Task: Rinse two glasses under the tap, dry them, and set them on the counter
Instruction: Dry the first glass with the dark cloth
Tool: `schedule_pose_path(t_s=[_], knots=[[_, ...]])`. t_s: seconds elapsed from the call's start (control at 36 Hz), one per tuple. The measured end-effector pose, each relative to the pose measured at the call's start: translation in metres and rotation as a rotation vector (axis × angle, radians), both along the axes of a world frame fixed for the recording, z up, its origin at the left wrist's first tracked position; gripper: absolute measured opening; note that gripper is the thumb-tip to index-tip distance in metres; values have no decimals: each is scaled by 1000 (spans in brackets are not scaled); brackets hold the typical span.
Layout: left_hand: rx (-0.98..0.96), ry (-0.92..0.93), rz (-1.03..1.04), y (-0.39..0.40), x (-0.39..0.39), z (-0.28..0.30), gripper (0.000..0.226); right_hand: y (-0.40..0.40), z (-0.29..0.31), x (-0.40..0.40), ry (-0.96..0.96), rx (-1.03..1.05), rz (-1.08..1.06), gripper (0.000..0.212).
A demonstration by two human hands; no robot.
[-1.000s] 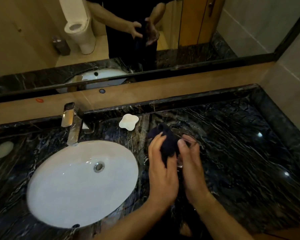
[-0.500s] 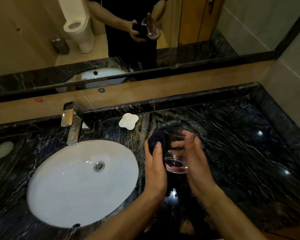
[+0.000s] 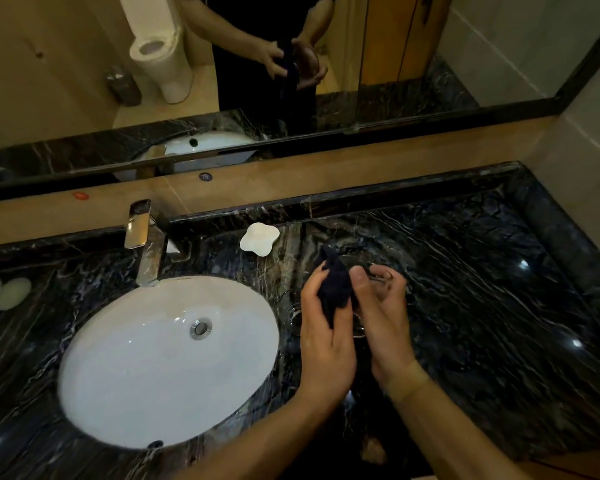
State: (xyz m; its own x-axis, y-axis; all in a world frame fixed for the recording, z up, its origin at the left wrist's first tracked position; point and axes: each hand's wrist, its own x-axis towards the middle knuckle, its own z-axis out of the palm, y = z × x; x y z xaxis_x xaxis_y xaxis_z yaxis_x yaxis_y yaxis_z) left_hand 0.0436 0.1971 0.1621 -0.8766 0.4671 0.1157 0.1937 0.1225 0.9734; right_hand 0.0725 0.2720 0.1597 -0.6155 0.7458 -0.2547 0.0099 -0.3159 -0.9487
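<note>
Black marble counter point(image 3: 482, 289) w/ white sink point(image 3: 136, 375); both hands gripping cloth point(image 3: 333, 285), glass point(image 3: 378, 282).

Hands and dark cloth point(image 3: 335, 289) hide most of the glass point(image 3: 378, 282).

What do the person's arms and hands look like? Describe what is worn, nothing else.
Both forearms are bare, with no sleeve reaching into view. The left hand and right hand wear no gloves, and no rings or watch can be made out. A lighter band crosses the right wrist; whether it is a strap or a mark is unclear.
</note>
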Motion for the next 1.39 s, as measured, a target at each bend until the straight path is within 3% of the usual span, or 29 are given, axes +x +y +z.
schedule_pose_path(t_s=[0.17, 0.25, 0.33, 0.47, 0.58, 0.75, 0.86, 1.03, 1.17, 1.25, 1.33, 1.39], knots=[[114, -368, -6, 2, -13, 7, 24, 8, -3, 6, 98, -174, 91, 89], [151, -431, 12, 4, -16, 10, 24, 12, 0, 5, 108, -208, 127, 77], [75, -340, -20, 3, -17, 10, 27, 15, 3, 4, 66, -159, 84, 61], [-69, -16, -56, 0, -15, -1, 31, 4, -2, 1, -32, -101, 77, 70], [-56, 145, -61, -2, -7, -6, 42, -1, 0, -2, 24, -141, 33, 73], [20, -64, -50, 0, -3, 3, 26, 6, -4, -1, 68, -176, 11, 98], [61, -313, -66, 1, -10, 9, 22, 18, -2, 4, 123, -197, 104, 102], [106, -451, -57, 5, -23, 10, 23, 18, 0, 5, 95, -118, 74, 109], [35, -352, -60, 7, -19, 10, 24, 7, 0, 3, -49, -27, 63, 71], [2, -266, -41, 7, -14, 6, 25, 5, -2, -1, -149, 48, 64, 77], [-23, -126, -7, 8, -12, 2, 27, 5, -4, -2, -144, 58, 50, 66], [-26, -51, -3, 9, -11, 2, 29, 1, -3, -3, -140, 76, 46, 71]])
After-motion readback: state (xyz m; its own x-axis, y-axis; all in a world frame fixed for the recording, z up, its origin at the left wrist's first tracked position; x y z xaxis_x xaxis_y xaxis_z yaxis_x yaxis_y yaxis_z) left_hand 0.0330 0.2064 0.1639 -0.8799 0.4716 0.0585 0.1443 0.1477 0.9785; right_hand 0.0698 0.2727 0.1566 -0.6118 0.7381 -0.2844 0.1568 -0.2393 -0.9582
